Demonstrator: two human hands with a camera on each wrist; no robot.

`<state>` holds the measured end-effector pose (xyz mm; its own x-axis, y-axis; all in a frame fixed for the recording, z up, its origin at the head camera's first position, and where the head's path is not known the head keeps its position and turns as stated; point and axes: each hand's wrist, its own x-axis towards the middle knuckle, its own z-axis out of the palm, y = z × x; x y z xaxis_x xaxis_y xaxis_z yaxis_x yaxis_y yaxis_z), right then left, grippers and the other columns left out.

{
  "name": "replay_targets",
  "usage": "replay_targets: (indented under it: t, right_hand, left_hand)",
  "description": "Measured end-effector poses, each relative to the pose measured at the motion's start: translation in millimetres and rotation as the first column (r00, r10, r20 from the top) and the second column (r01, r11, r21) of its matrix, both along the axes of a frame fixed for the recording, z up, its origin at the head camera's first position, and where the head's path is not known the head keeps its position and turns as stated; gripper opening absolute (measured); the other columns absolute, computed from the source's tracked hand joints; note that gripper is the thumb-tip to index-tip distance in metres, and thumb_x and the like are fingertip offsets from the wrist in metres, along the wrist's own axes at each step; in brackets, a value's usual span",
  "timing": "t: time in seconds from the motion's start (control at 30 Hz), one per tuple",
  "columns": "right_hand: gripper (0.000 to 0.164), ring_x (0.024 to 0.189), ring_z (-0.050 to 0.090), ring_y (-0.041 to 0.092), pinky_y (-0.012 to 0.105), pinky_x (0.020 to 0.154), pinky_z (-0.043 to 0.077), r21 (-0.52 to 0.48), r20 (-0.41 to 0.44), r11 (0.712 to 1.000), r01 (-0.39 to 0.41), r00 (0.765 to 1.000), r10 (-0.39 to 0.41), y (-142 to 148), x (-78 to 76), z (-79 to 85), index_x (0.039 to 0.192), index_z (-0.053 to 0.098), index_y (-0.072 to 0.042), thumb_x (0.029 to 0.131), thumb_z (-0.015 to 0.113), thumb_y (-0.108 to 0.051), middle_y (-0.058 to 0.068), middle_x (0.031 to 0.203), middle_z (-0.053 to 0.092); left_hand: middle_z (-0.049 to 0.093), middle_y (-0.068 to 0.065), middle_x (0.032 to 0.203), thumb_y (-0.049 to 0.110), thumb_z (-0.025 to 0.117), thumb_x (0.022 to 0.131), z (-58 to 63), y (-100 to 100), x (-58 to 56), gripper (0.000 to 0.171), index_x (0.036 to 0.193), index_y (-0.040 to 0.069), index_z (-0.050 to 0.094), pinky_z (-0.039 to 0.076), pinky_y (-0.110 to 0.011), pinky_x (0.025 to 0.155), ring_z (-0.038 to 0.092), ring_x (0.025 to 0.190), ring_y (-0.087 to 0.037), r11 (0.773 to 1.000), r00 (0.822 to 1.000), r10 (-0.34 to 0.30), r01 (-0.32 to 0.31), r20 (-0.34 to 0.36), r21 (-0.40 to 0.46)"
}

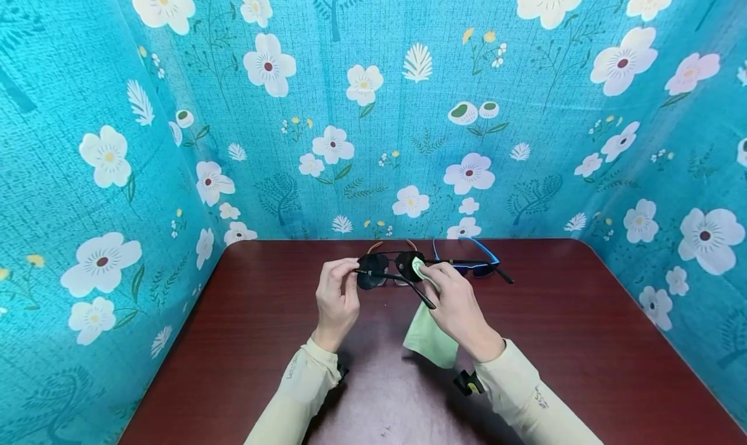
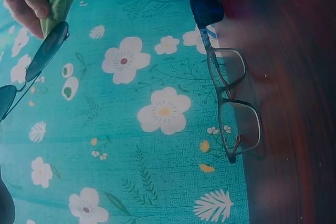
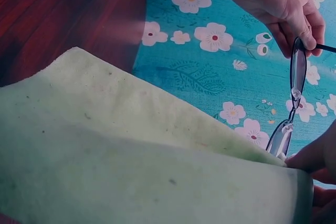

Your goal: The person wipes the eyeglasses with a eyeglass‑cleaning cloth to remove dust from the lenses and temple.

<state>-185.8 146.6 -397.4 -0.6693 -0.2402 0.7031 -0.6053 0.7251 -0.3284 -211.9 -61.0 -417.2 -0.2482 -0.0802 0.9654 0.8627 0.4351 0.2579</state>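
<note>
A pair of dark-lensed sunglasses (image 1: pixel 372 277) is held up over the table between both hands. My left hand (image 1: pixel 337 302) pinches it at one end of the frame, near the hinge, as the right wrist view also shows. My right hand (image 1: pixel 458 305) grips a pale green cloth (image 1: pixel 430 341) and holds a fold of it against the other lens. The rest of the cloth hangs below that hand and fills much of the right wrist view. One black temple arm reaches across in front, toward my right hand. In the left wrist view, the lens (image 2: pixel 47 51) touches the cloth (image 2: pixel 60 3).
Behind the sunglasses, clear-lensed eyeglasses (image 2: pixel 220 94) with a grey front and brownish temples stand on the dark red table (image 1: pixel 262 341). Blue-armed dark sunglasses (image 2: pixel 207 10) lie beside them, to the right in the head view. A turquoise flowered curtain (image 1: pixel 385 133) encloses the table's back and sides.
</note>
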Motion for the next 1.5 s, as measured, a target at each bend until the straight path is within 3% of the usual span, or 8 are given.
replay_targets:
  t: [0.23,0.57,0.7,0.9,1.17,1.33,1.5]
  right_hand:
    - [0.027,0.065,0.049,0.01,0.025,0.052,0.038,-0.016,-0.006,1.0,0.005,1.0,-0.005,0,-0.2,-0.4,0.102,0.064,-0.003,0.076,0.059,0.004,0.003,0.09,0.056]
    - [0.025,0.066,0.048,0.011,0.024,0.051,0.039,-0.033,-0.056,0.999,-0.022,0.998,0.021,-5,-1.8,2.8,0.103,0.064,-0.002,0.08,0.056,0.002,0.003,0.087,0.053]
    - [0.026,0.067,0.045,0.014,0.026,0.052,0.037,0.025,-0.067,0.999,-0.029,0.997,0.03,-5,-3.0,4.3,0.1,0.065,-0.003,0.079,0.053,0.005,0.004,0.084,0.051]
    - [0.031,0.07,0.043,0.019,0.029,0.056,0.037,0.152,-0.041,0.987,0.056,0.998,-0.05,0,-5.2,0.3,0.102,0.063,-0.001,0.075,0.053,0.009,0.006,0.082,0.048]
    - [0.057,0.075,0.043,0.016,0.028,0.056,0.037,0.189,0.076,0.982,-0.011,0.997,-0.003,0,2.2,-0.6,0.11,0.06,-0.002,0.056,0.065,0.014,0.005,0.09,0.049]
    - [0.046,0.07,0.041,0.014,0.027,0.053,0.035,0.149,0.0,0.988,-0.031,1.0,0.031,0,1.0,0.0,0.107,0.061,-0.001,0.063,0.058,0.014,0.004,0.087,0.049]
    - [0.028,0.07,0.046,0.018,0.028,0.055,0.039,0.126,-0.053,0.992,0.029,0.998,-0.022,0,-2.8,2.8,0.101,0.063,0.0,0.076,0.054,0.007,0.007,0.084,0.05]
  left_hand:
    - [0.053,-0.015,0.095,0.007,0.046,0.091,-1.3,1,-0.2,0.017,0.098,-0.002,0.059,0.045,-0.027,0.069,0.053,0.086,-0.024,0.999,1.0,0.013,-0.013,-0.01,-0.032]
    - [0.055,-0.012,0.092,0.01,0.049,0.09,-2.9,7,-2.4,0.014,0.091,-0.001,0.058,0.039,-0.035,0.075,0.052,0.085,-0.025,0.997,0.999,0.014,-0.018,-0.046,-0.078]
    - [0.054,-0.013,0.091,0.011,0.05,0.089,-3.7,11,-1.7,0.015,0.09,-0.002,0.057,0.04,-0.034,0.075,0.053,0.083,-0.026,0.996,0.998,0.007,-0.013,-0.068,-0.092]
    - [0.053,-0.015,0.09,0.013,0.048,0.091,-3.7,10,-0.5,0.018,0.09,-0.003,0.056,0.04,-0.033,0.075,0.052,0.083,-0.027,0.998,0.997,0.035,-0.039,-0.068,-0.057]
    - [0.053,-0.013,0.091,0.014,0.047,0.091,-2.5,10,0.0,0.018,0.091,-0.002,0.056,0.039,-0.035,0.074,0.051,0.084,-0.027,0.998,0.998,0.053,-0.054,-0.034,-0.037]
    - [0.053,-0.012,0.091,0.013,0.047,0.091,-2.6,14,2.3,0.018,0.091,-0.002,0.055,0.039,-0.034,0.074,0.051,0.084,-0.026,0.998,0.999,0.037,-0.038,-0.033,-0.052]
    - [0.053,-0.013,0.09,0.012,0.047,0.091,-3.1,18,4.5,0.017,0.09,-0.002,0.055,0.039,-0.034,0.073,0.051,0.083,-0.025,0.997,0.998,0.022,-0.027,-0.066,-0.078]
